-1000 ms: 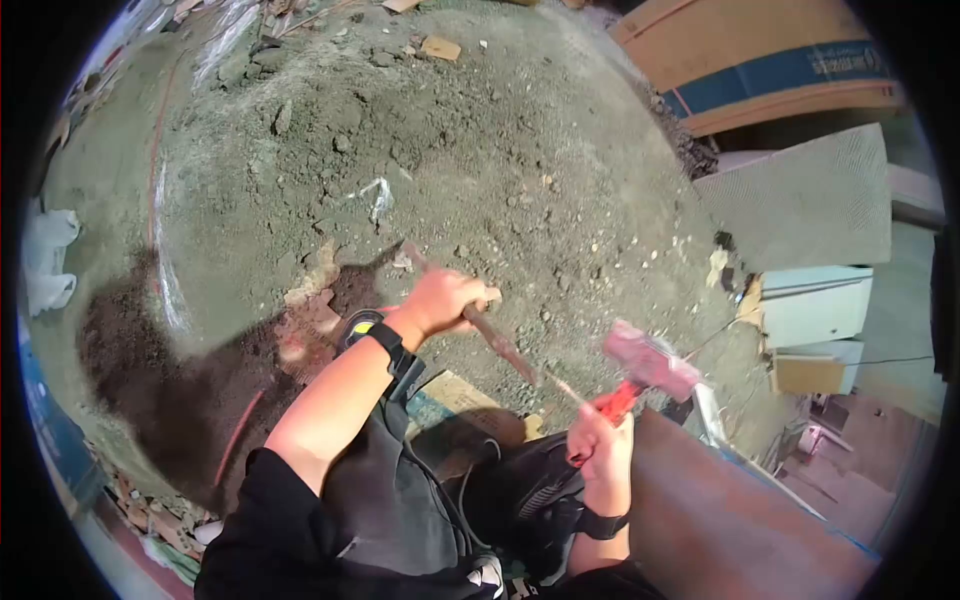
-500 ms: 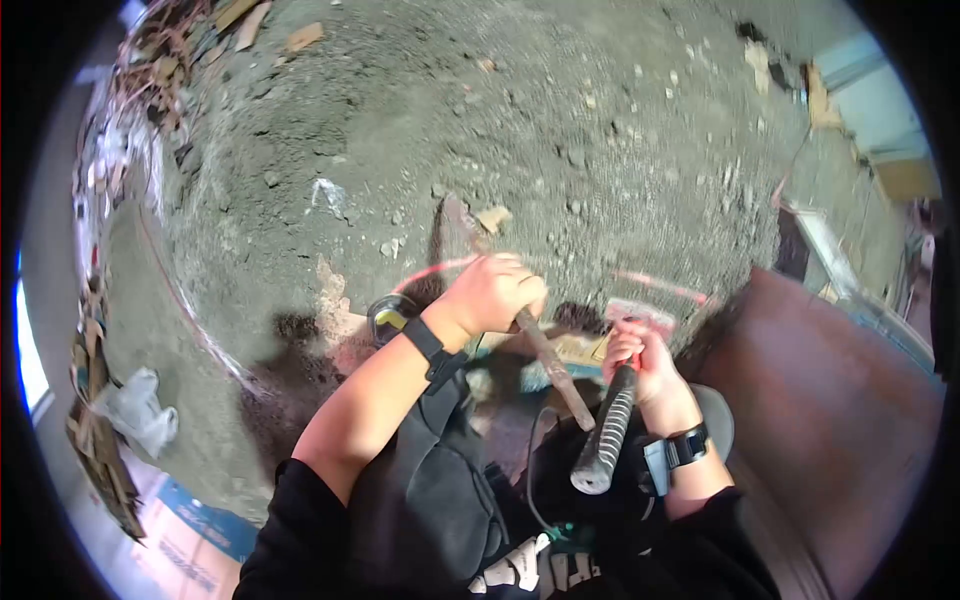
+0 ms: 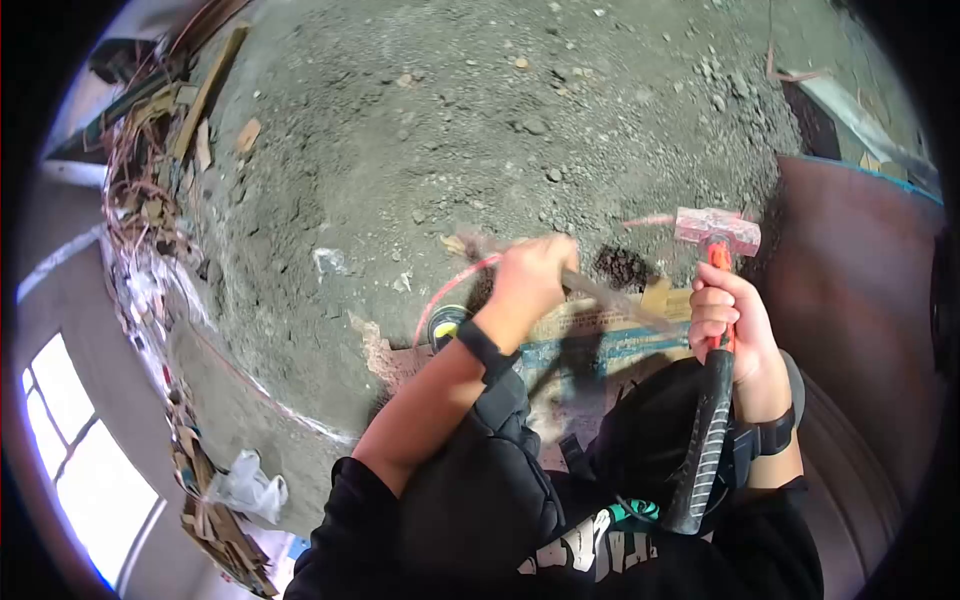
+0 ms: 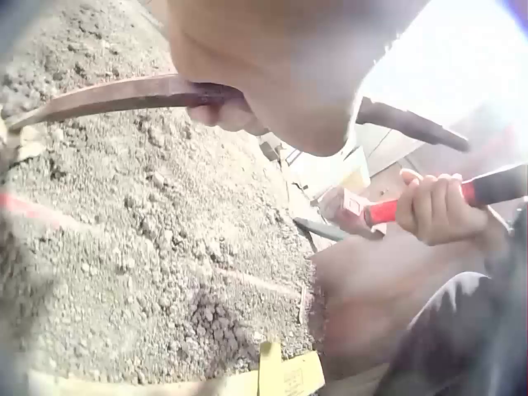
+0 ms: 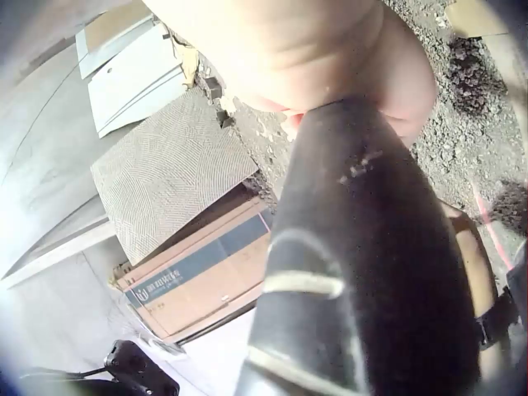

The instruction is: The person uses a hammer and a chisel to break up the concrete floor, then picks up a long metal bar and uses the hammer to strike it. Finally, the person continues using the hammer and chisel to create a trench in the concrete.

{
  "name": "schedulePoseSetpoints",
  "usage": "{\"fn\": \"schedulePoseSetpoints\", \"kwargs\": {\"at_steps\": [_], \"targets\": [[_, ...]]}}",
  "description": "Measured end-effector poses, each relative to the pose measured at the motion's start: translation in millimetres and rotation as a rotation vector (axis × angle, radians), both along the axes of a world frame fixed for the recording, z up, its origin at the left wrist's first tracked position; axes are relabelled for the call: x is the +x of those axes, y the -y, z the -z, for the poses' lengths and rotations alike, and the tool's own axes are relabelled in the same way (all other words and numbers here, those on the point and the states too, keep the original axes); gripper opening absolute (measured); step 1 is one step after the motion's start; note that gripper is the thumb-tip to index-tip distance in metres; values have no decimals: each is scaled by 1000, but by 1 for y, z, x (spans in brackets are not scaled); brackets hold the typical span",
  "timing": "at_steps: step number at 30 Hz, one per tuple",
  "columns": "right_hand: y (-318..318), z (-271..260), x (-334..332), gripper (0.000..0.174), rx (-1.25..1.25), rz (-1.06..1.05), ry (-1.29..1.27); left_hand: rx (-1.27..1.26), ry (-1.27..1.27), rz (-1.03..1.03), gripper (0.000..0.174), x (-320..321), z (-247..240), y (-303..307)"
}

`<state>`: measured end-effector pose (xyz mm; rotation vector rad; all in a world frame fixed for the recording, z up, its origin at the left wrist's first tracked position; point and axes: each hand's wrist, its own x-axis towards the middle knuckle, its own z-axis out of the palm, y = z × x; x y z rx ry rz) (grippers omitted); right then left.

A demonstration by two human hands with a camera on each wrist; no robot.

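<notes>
My left hand point(image 3: 535, 280) grips a rusty steel chisel point(image 3: 612, 298) around its middle. The chisel slants in the left wrist view, its flattened end point(image 4: 91, 99) low over the gravelly ground and its narrow struck end point(image 4: 421, 128) poking out past the palm. My right hand point(image 3: 735, 315) holds a short-handled sledgehammer by the red neck, just under its worn pinkish head point(image 3: 718, 230). The black handle point(image 3: 703, 430) runs back toward my body, and it fills the middle of the right wrist view. A gap separates the hammer head from the chisel.
Flattened cardboard point(image 3: 570, 320) lies by my knees, beside a red line point(image 3: 450, 290) on the rough ground point(image 3: 440, 140). A brown board point(image 3: 850, 260) stands at the right. Leftward are a plastic bag point(image 3: 248, 487) and wood scraps point(image 3: 205, 110). A carton point(image 5: 206, 272) and textured slab point(image 5: 173, 173) lie farther off.
The head view has turned, and the scene has shifted. The chisel lies flatter across the view. My right hand has moved right, away from the chisel, with the hammer's handle now pointing toward my body.
</notes>
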<state>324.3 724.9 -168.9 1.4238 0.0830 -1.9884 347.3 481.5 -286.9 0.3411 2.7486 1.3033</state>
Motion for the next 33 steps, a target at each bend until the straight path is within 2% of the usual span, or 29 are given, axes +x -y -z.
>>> {"fn": "schedulePoseSetpoints", "kwargs": {"at_steps": [3,4,5,7,8,9,10,11,13,14,16,19,20,21,23,29,31,33], "targets": [[-8,0,2,21,17,88,37,-200,252,-312,14,-3,11,24],[-9,2,2,21,30,104,43,-277,345,-283,21,-6,8,36],[-10,2,3,21,33,116,45,-399,385,-237,20,-4,11,44],[-12,-2,4,23,8,129,30,-288,165,-155,11,5,13,41],[-11,-4,2,24,11,140,37,-286,189,-158,11,9,14,37],[-8,-10,-1,25,36,127,30,-175,55,-30,13,4,7,27],[-7,-12,-1,25,37,123,22,-60,-90,92,23,-5,2,17],[-7,-15,-1,25,36,114,8,-54,-87,76,23,-13,1,11],[-7,-25,-2,25,38,136,18,164,-261,338,24,-26,-1,1],[-7,-29,-3,25,32,178,19,168,-264,323,24,-34,1,-3],[-19,-25,1,24,27,168,-31,270,-258,512,24,-41,3,-8],[-32,-19,6,24,72,189,-53,148,-273,520,25,-30,14,-16],[-35,-19,7,23,119,214,-53,156,-187,520,26,-22,17,-10],[-38,-19,8,23,119,225,-53,91,-145,438,23,-14,23,-6],[-40,-21,10,23,75,331,-21,-113,-42,459,10,3,23,14],[-37,-32,17,23,54,323,26,-101,-96,478,15,15,28,16],[-37,-33,19,23,11,237,-28,-176,-64,478,14,3,24,8],[-35,-34,23,23,60,206,-52,-93,-87,356,22,-9,29,-1]]}}
